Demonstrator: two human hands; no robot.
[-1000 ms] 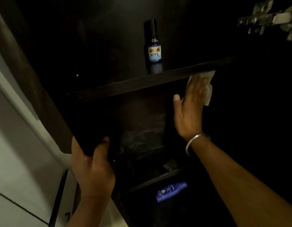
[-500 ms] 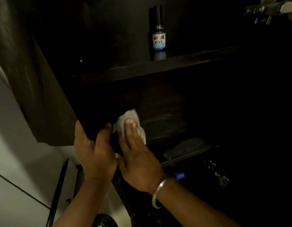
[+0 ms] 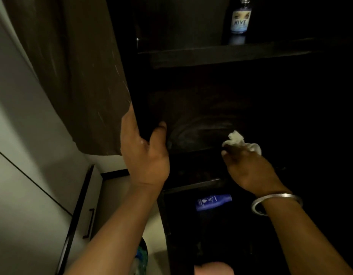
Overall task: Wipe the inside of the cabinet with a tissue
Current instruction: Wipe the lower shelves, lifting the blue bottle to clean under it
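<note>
Tissue pressed on the dark shelf inside the cabinet, with the side panel gripped by the other hand.

The left hand (image 3: 144, 153) was curled round the lower front edge of the cabinet side panel (image 3: 88, 80), thumb inside and fingers (image 3: 130, 124) outside. The crumpled tissue (image 3: 239, 140) was held under the curled fingers of the right hand (image 3: 249, 169) on the middle shelf (image 3: 201, 133), well right of the panel; compared with half a second before, it had been carried rightward, away from the left hand. Open shelf surface lay between the two hands and toward the dark rear. The wad's long axis ran roughly left to right. A small bottle (image 3: 240, 18) stood upright on the upper shelf (image 3: 221, 54); a blue bottle (image 3: 213, 201) lay on its side in the compartment below. A bangle (image 3: 276, 203) circled the right wrist.
</note>
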